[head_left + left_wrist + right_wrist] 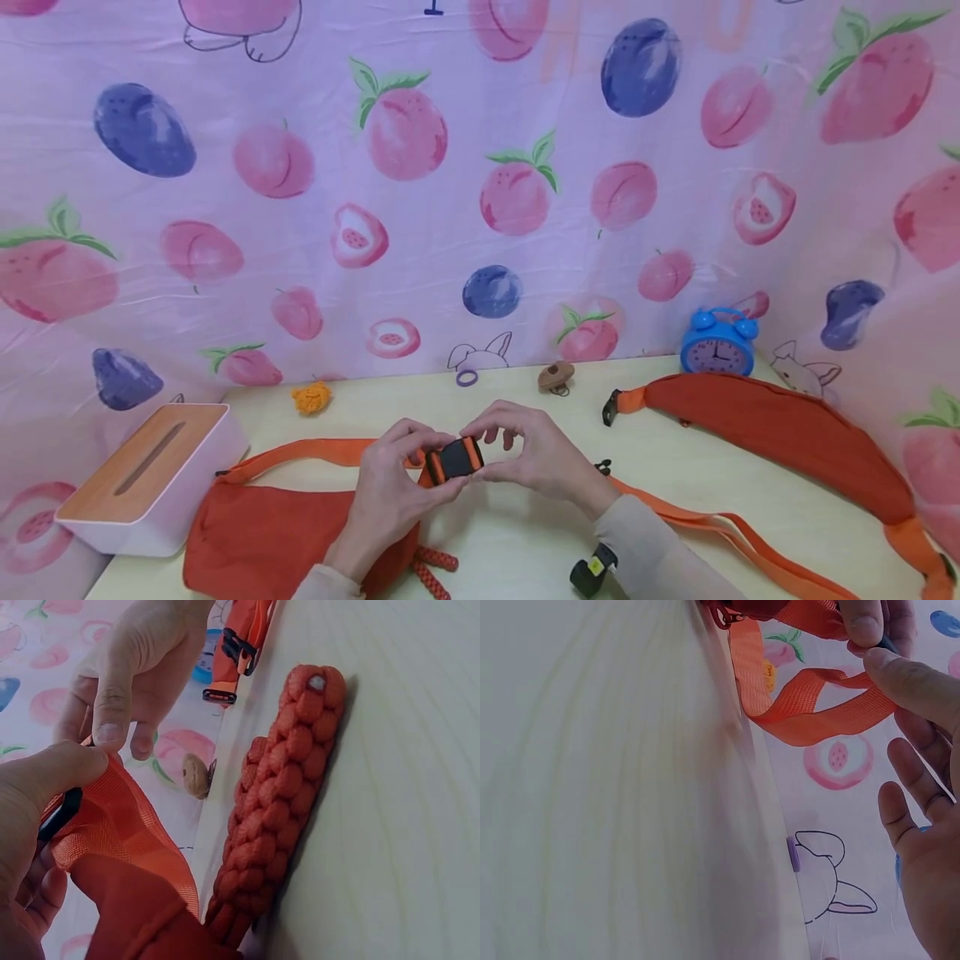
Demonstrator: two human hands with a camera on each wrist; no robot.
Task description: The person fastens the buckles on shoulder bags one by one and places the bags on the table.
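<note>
In the head view, a black buckle point(455, 459) with orange webbing threaded at both ends is held up in front of the bag. My left hand point(393, 479) pinches its left end between thumb and fingers. My right hand point(536, 446) holds the right end between thumb and index finger, its other fingers spread apart. From the buckle, an orange strap point(817, 720) loops down towards a rust-red bag point(277, 529), which lies at the left, partly behind my left forearm. Red braided cords point(277, 795) hang off the bag and lie on the table.
A white tissue box point(150, 533) with a wooden lid stands at left. Along the back are an orange ball-like thing point(311, 397), a purple ring point(467, 378), a brown object point(556, 377) and a blue alarm clock point(717, 346). A second rust-red waist bag point(772, 433) lies at right.
</note>
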